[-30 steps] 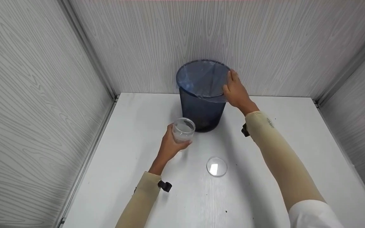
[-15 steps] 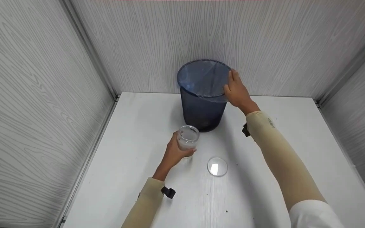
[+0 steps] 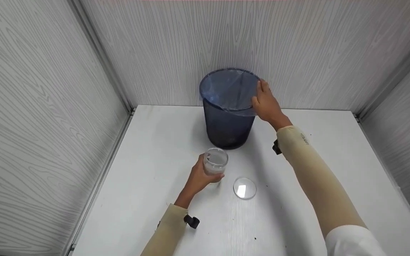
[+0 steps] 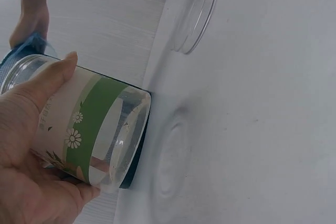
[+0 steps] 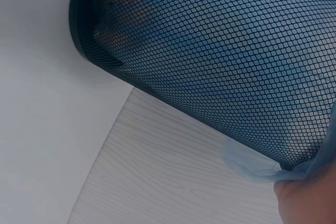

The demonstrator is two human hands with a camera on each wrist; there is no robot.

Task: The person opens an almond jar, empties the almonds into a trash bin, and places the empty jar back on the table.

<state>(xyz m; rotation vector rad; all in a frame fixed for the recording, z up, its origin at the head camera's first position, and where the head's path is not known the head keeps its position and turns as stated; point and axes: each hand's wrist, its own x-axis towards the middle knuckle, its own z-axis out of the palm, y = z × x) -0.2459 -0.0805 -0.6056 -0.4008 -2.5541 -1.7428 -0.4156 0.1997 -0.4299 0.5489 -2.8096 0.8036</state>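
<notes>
In the head view my left hand (image 3: 199, 177) grips a clear jar (image 3: 216, 160) round its side, mouth up and lidless. The left wrist view shows the jar's pale label with a green band and white daisies (image 4: 73, 136); its base hangs slightly above the white table. My right hand (image 3: 267, 105) holds the right side of the rim of a dark blue mesh wastebasket (image 3: 229, 128), lined with a translucent blue bag (image 3: 222, 89). In the right wrist view only part of that hand (image 5: 310, 203) shows, against the bag's folded edge.
A round clear lid (image 3: 245, 188) lies on the white table (image 3: 148, 156) to the right of the jar. Wood-grained panels (image 3: 169, 49) rise behind and at both sides, with the wastebasket close to the back one. Small dark specks dot the tabletop.
My left hand has brought the jar toward me, slightly right and lower, away from the wastebasket. My right hand stays at the rim.
</notes>
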